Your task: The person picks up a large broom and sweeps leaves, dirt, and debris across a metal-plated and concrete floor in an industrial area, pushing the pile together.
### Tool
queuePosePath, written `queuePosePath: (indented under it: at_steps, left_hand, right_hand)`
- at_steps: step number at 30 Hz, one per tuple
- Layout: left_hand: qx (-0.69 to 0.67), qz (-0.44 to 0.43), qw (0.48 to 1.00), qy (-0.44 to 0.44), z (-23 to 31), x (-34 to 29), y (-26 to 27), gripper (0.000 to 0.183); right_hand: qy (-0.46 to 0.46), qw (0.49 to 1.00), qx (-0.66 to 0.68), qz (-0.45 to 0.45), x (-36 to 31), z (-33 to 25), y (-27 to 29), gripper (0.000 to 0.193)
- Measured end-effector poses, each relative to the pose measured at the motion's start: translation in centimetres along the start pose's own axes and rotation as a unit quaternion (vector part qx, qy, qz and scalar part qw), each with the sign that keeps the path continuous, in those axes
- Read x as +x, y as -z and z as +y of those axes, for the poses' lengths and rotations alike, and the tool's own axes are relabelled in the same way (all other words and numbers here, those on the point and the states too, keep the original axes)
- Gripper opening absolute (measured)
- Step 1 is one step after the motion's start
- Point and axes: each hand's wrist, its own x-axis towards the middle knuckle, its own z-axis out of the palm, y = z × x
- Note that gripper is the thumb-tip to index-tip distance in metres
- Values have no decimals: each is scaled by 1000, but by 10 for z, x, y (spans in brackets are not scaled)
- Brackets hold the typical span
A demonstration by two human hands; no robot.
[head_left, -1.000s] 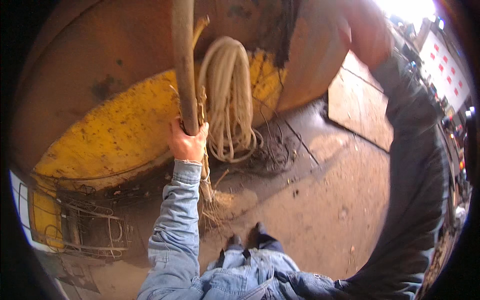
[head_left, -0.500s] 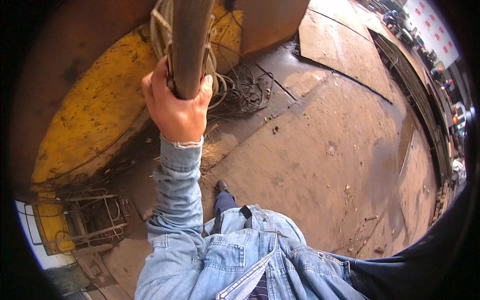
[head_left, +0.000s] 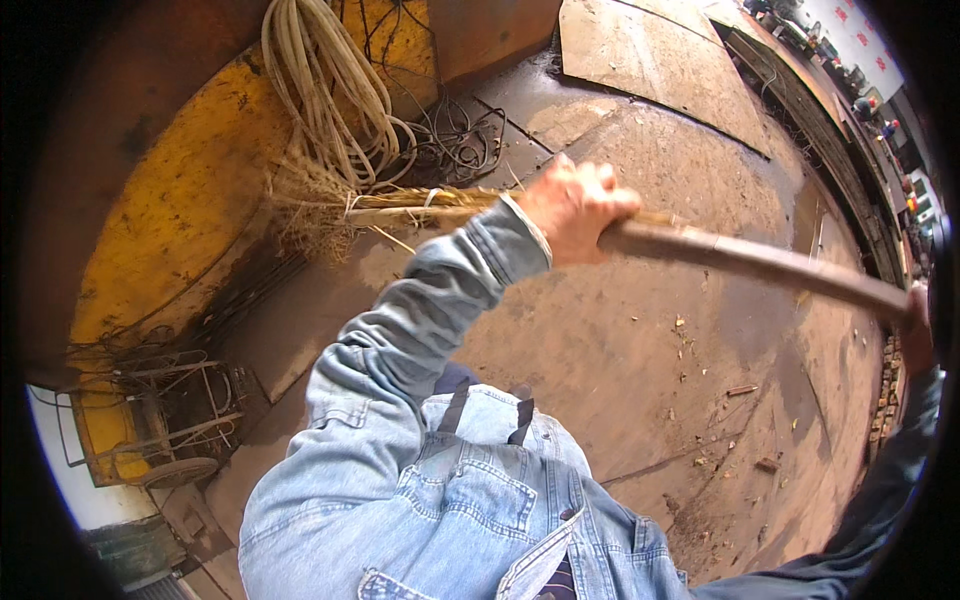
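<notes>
Nearest is the person's denim jacket [head_left: 470, 500], its left sleeve [head_left: 370, 360] running up and across toward the middle. The left hand [head_left: 575, 212] is clenched around the broom [head_left: 740, 258], knuckles up, where the handle meets the bound stalks, the elbow bent and the wrist in line with the forearm. The right hand [head_left: 916, 325], dim at the right rim, is wrapped around the other end of the handle, though its separate fingers cannot be made out; that arm is swung well out to the side. Grips so far apart probably steady the long shaft and let either hand steer it. The broom lies crosswise in front of the body, brush [head_left: 315, 205] to the left; whether its tips touch the floor [head_left: 600, 360] cannot be told. White ties [head_left: 430, 197] circle the stalks, presumably to keep them bundled. Beyond the brush, a pale hose [head_left: 335, 95] is gathered in long loops, likely against tangling, before a yellow panel [head_left: 190, 180], with dark cables [head_left: 470, 140] heaped beside it. Farther off lie a flat plate [head_left: 660, 70] and, to the right, long beams [head_left: 815, 130].
</notes>
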Motion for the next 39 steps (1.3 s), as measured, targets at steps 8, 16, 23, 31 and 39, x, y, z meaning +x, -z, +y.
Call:
queuePosePath:
  at_steps: [8, 16, 23, 31, 39]
  left_hand:
    - [-150, -312, 935, 77, 65, -179, -171, 90]
    - [-435, -344, 523, 647, 152, -442, -263, 67]
    - [-770, -169, 87, 609, 271, -468, -264, 50]
    - [-680, 116, 118, 715, 333, -424, -277, 31]
    - [-502, -75, 367, 779, 416, -461, -299, 39]
  right_hand:
    - [-173, 924, 187, -285, -197, -270, -5, 18]
    - [-223, 745, 300, -553, -267, -511, 20, 23]
    - [-149, 669, 445, -577, -237, -513, 126, 32]
    - [-184, 650, 457, -578, -312, -494, 186, 39]
    - [-351, 624, 463, -523, -430, -613, 278, 34]
